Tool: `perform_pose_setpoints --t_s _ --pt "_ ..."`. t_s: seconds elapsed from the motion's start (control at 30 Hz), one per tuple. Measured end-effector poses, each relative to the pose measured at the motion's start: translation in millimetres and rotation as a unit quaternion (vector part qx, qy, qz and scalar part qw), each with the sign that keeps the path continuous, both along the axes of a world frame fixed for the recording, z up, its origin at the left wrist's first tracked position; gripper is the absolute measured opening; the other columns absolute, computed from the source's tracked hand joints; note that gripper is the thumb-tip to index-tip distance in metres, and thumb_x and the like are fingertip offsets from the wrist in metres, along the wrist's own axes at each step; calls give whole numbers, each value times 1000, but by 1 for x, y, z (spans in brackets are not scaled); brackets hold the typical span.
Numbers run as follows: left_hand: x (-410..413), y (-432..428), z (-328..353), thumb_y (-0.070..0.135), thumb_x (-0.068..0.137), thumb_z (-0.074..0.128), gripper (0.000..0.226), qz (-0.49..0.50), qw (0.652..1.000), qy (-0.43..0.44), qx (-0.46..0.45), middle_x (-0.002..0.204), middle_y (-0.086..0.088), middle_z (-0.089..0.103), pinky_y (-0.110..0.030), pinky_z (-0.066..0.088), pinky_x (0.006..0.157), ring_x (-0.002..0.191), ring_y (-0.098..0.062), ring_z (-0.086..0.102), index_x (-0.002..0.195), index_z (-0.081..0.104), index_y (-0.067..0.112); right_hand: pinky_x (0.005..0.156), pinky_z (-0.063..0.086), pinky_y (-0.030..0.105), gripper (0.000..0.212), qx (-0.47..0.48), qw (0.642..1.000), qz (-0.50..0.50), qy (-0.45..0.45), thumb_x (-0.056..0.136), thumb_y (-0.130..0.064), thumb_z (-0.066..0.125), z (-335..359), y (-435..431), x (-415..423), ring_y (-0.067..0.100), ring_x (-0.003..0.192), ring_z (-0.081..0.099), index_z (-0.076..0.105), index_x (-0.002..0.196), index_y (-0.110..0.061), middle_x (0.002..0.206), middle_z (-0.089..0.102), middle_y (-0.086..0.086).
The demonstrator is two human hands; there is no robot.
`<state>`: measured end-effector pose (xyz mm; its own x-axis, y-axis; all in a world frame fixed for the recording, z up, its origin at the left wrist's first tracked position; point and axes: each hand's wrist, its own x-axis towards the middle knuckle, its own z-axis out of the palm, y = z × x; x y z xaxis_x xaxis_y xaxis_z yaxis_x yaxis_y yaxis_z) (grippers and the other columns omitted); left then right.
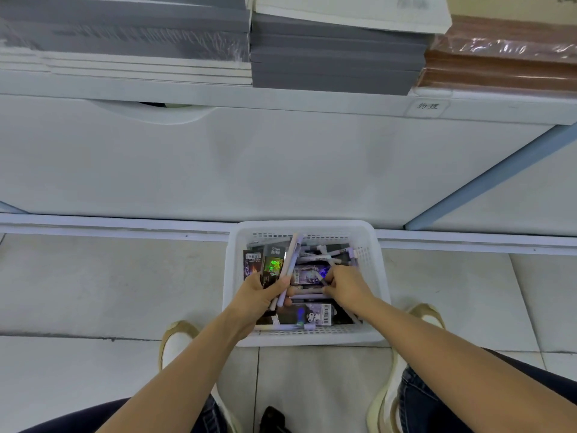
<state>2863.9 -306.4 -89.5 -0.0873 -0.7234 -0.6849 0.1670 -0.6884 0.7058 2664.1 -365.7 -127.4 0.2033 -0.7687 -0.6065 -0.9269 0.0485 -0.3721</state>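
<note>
A white plastic basket [379, 270] stands on the tiled floor against the base of a shelf unit. It holds several pale lilac pens [324, 254] and dark printed packets [312, 314]. My left hand [254, 296] is inside the basket's left half and grips a bundle of pens [290, 267] that stick up and away from me. My right hand [345, 287] reaches into the middle, fingers curled and pinching a pen that lies among the packets. What the fingertips hold is partly hidden.
A white cabinet front [281, 167] with a cut-out handle rises behind the basket. Above it, a shelf carries stacks of grey books [334, 64], white books [140, 67] and brown wrapped ones [499, 67]. My two shoes [175, 342] flank the basket.
</note>
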Motion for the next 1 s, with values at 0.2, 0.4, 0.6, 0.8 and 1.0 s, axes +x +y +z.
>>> perform_pose_setpoints --t_s 0.2,0.4,0.6,0.8,1.0 --pt "1 -3 7 20 88 67 19 33 999 -12 -4 79 -11 74 -25 57 64 68 -18 69 93 71 2 60 49 21 24 56 965 -119 -226 92 -16 63 34 -29 -7 11 66 63 54 114 -17 87 68 7" --pt "-3 -17 53 18 91 64 22 73 994 9 -77 92 -13 75 -25 57 71 84 -19 72 102 72 1 66 55 27 13 70 881 -125 -450 96 -12 57 112 -52 9 21 68 66 56 109 -12 80 72 10" --pt "-4 -29 127 18 86 68 23 60 980 23 -189 96 -15 75 -27 56 80 85 -22 72 101 72 1 65 56 28 4 -43 857 -84 -507 96 -6 55 207 -62 29 18 62 65 57 98 -8 80 68 11" --pt "0 -30 215 27 72 74 17 67 955 12 -290 90 -12 76 -23 56 65 74 -20 73 81 78 13 69 55 25 18 -128 818 -57 -557 87 -2 66 310 -56 26 13 75 68 68 104 -5 88 72 5" --pt "-8 -29 305 22 77 77 19 103 919 -41 -379 82 -12 75 -23 55 60 68 -19 71 88 73 8 68 57 27 26 -219 774 -41 -592 84 -7 70 401 -41 23 20 80 71 64 110 -8 90 72 9"
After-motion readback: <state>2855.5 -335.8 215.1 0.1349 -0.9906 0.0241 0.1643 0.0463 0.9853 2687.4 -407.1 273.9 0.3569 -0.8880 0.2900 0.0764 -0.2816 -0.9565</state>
